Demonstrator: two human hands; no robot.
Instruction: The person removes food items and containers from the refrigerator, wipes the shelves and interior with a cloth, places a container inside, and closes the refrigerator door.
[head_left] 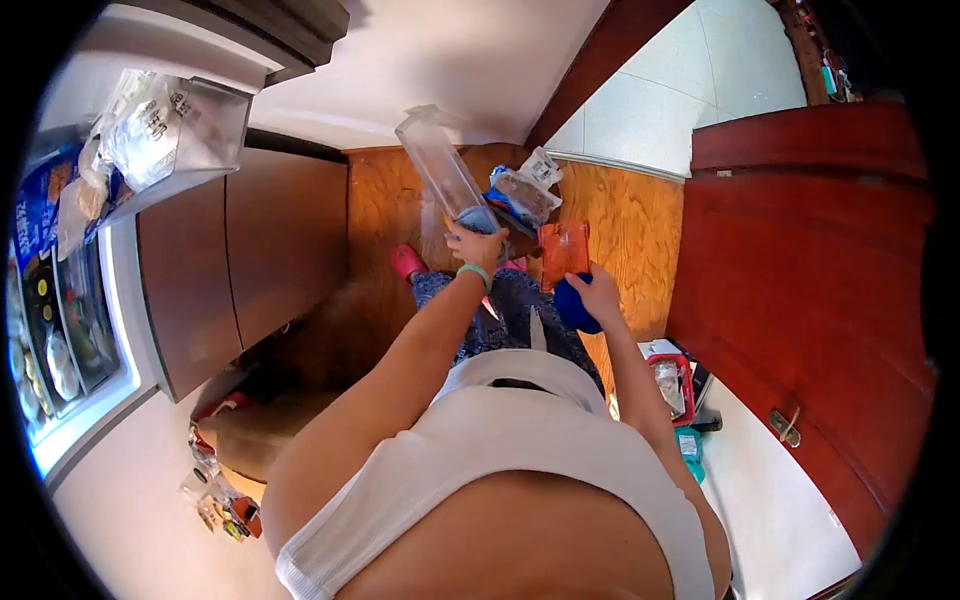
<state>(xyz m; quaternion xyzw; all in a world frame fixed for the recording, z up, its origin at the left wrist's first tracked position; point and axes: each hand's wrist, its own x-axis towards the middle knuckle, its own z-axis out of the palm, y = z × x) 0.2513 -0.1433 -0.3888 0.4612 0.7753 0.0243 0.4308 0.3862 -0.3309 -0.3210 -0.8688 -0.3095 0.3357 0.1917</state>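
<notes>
My left hand, with a pale green band at the wrist, is closed on the near end of a long clear plastic bin. Tilted over the floor, the bin reaches away from me toward the wall. Something blue shows at its near end, just beyond my fingers. My right hand is closed at the lower edge of an orange-red plastic packet. A deep blue rounded thing sits against that hand; I cannot tell whether it is part of the packet.
Food packages lie on the wooden floor beyond my hands. At left, an open refrigerator has a clear door bin filled with bags. A red wooden door stands at right, near a red basket.
</notes>
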